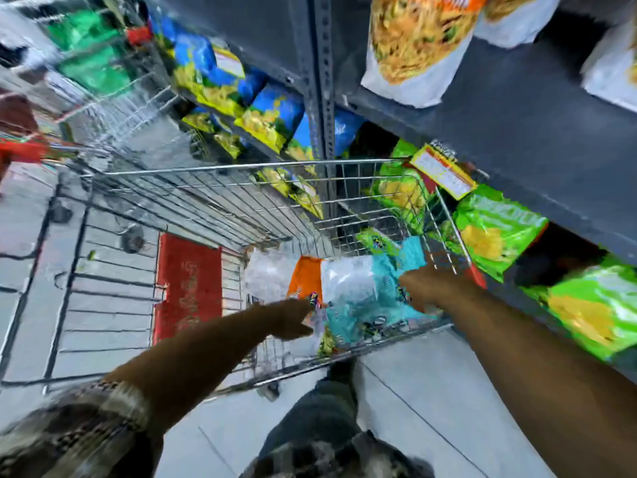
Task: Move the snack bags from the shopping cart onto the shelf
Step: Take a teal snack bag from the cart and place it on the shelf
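Observation:
A wire shopping cart (220, 167) stands below me beside the grey shelf (537, 181). Several snack bags lie in its near end: a teal and white bag (358, 288), an orange bag (305, 276), a clear whitish bag (267, 274) and a green bag (374, 239). My left hand (293, 319) reaches into the cart and touches the near edge of the orange and teal bags. My right hand (424, 284) rests on the right side of the teal bag. The picture is blurred, so whether either hand has closed on a bag is unclear.
Green snack bags (496, 232) fill the shelf at right, blue and yellow bags (272, 115) the section further left, and white noodle bags (413, 46) the shelf above. A second cart (113, 108) stands at far left. A red mat (188, 284) lies under the cart.

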Demonstrator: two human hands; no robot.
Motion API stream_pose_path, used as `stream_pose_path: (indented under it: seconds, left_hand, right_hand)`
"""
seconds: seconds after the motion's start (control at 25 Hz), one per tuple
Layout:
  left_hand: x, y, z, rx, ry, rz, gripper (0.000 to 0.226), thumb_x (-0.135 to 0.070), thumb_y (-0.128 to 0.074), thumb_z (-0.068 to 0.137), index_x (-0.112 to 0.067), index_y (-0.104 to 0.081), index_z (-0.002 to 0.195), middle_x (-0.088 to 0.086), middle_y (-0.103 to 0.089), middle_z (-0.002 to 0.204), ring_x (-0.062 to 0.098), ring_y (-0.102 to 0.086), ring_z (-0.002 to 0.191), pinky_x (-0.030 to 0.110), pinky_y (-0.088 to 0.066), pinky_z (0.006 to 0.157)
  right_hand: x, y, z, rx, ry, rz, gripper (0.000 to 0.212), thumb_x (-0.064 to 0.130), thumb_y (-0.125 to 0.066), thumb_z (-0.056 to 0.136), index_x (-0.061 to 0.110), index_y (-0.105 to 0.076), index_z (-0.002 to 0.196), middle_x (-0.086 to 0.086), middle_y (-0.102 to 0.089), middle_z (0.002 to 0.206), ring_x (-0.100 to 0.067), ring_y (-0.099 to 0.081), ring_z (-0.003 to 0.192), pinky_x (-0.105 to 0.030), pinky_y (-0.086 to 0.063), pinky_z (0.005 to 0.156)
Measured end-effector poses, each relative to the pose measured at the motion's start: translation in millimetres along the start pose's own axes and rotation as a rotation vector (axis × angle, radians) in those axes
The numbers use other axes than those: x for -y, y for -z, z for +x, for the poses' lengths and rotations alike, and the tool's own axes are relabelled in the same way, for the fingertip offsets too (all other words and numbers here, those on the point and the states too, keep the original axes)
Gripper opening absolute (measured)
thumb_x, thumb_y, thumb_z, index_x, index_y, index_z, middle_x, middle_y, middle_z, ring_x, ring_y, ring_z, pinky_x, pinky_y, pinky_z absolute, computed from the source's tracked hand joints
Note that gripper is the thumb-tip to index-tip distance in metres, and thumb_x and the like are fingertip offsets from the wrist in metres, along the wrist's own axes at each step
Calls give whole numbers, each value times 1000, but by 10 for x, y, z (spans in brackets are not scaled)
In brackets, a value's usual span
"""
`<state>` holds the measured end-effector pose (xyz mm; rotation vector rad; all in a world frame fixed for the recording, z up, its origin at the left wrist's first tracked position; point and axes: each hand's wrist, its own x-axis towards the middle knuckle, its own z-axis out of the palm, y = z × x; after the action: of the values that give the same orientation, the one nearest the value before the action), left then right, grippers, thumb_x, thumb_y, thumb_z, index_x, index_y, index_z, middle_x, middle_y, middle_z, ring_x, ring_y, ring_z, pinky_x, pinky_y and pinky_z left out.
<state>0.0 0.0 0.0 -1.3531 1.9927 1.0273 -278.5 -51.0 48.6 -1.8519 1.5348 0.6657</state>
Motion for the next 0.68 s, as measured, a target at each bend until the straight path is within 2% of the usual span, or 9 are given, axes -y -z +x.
stream_pose_path:
  seconds: [0.04, 0.08, 0.12, 0.16, 0.2, 0.32, 0.4, 0.56, 0.68]
  left_hand:
    - [-5, -48, 79, 26, -10, -12, 64, -34, -58, 91, 0, -33, 139, 24, -37, 148, 36, -37, 136, 38, -31, 113]
    - [4, -66, 149, 23, -11, -59, 66, -36, -62, 88, -2, -36, 138, 23, -40, 146, 34, -38, 134, 37, -33, 111]
    - [11, -127, 215, 24, 1, -89, 66, -38, -67, 84, -6, -40, 135, 22, -44, 142, 33, -42, 130, 36, -37, 106]
    - [-13, -174, 253, 14, -4, -101, 66, -41, -71, 80, -10, -44, 131, 19, -48, 138, 33, -47, 126, 37, -42, 101]
    - [-18, -208, 307, 4, -3, -96, 67, -43, -73, 75, -14, -46, 129, 16, -52, 135, 32, -51, 121, 39, -47, 97]
    - [-10, -286, 406, -105, 16, -178, 85, -52, -80, 58, -26, -41, 130, 7, -62, 123, 30, -60, 108, 40, -53, 87]
    - [5, -336, 420, -150, -3, -224, 87, -55, -81, 53, -30, -44, 127, 4, -65, 120, 26, -61, 105, 37, -54, 86]
    - [104, -409, 443, -146, -26, -366, 85, -61, -74, 51, -34, -40, 124, 2, -64, 123, 22, -61, 105, 27, -46, 84]
    - [176, -451, 450, -92, -62, -404, 90, -54, -77, 54, -35, -31, 129, 4, -59, 125, 22, -60, 105, 31, -51, 85]
  right_hand:
    - [8, -27, 84, 61, -40, 26, 21, 4, -52, 86, 5, -64, 104, -18, -69, 109, -31, -66, 103, -21, -46, 55]
    - [-10, -55, 173, 89, -83, 79, 21, 5, -51, 88, 3, -65, 103, -19, -70, 108, -31, -66, 103, -22, -48, 56]
    - [-52, -103, 270, 126, -127, 129, 24, 7, -49, 90, 1, -66, 106, -21, -68, 111, -32, -64, 106, -27, -52, 68]
    - [-71, -126, 323, 146, -162, 174, 27, 10, -46, 92, 0, -64, 110, -22, -65, 116, -34, -61, 110, -32, -51, 82]
    - [-107, -166, 384, 147, -191, 216, 30, 13, -44, 93, 0, -61, 114, -23, -62, 121, -36, -57, 114, -35, -47, 89]
    - [-212, -213, 531, 236, -239, 148, 34, 14, -40, 94, 0, -56, 120, -23, -55, 128, -37, -51, 119, -35, -41, 90]
    - [-265, -235, 568, 267, -239, 102, 34, 16, -44, 92, 3, -57, 120, -24, -55, 128, -37, -53, 116, -33, -43, 97]
    - [-251, -261, 654, 376, -206, 81, 53, -10, -51, 79, 19, -60, 123, -21, -56, 132, -35, -59, 113, -38, -49, 98]
    - [-195, -240, 746, 403, -185, 81, 34, 2, -55, 86, 18, -67, 113, -16, -62, 125, -31, -61, 109, -29, -47, 92]
